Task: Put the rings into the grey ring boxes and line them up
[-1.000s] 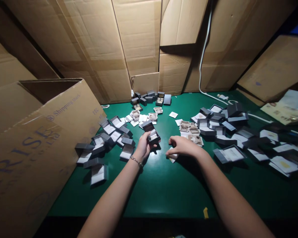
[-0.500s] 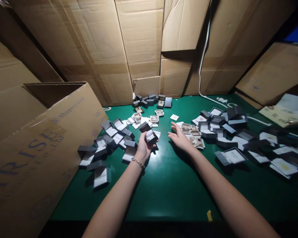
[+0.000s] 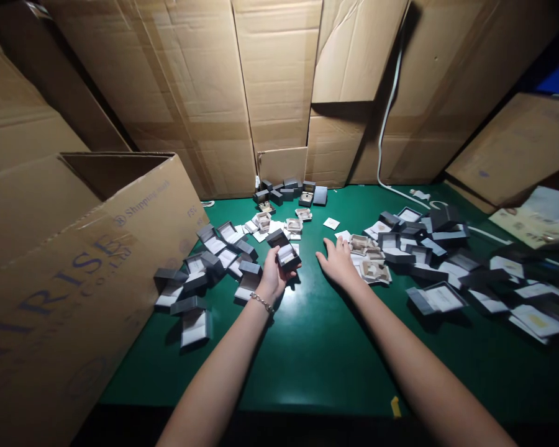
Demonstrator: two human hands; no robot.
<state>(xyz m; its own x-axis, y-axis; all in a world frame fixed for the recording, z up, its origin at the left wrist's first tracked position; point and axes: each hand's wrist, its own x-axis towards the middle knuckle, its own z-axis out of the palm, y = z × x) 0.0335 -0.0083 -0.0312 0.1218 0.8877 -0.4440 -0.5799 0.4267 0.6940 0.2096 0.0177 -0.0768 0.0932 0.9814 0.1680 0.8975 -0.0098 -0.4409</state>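
Grey jewellery box is sitting open in my left hand, my fingers gripping it above the green table, with open grey boxes just left of that hand. I'm holding my right hand open, fingers spread, just beside beige box inserts.

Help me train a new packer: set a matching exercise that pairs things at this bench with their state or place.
Things:
1. left hand
2. right hand
3. chain bracelet
4. yellow scrap

States and places:
A. near the front edge of the green table
B. open and empty, fingers spread
C. holding an open dark grey box
D. around the left wrist

Pairs: 1-C, 2-B, 3-D, 4-A
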